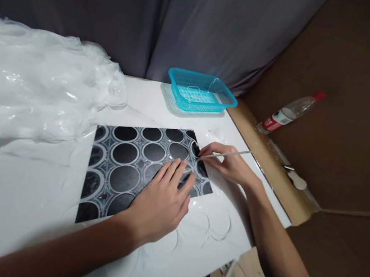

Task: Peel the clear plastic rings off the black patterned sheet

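Observation:
A dark sheet (125,178) patterned with rows of black circles in pale rings lies on the white table. My left hand (166,200) rests flat on its right half, fingers stretched out and slightly spread. At the sheet's right edge, my right hand (227,162) is closed in a pinch around a thin pale stick-like tool (241,152). One end of the tool points right, past the hand; its kind is too thin to make out. Fingertips of the right hand touch or nearly touch the sheet's edge, where a bit of clear film seems to lift.
A pile of clear plastic sheets (34,81) covers the back left. A blue basket (204,88) stands on a pale tray at the back. Thin clear rings (220,224) lie in front. Right of the table are a bottle (287,114) and cardboard (270,168).

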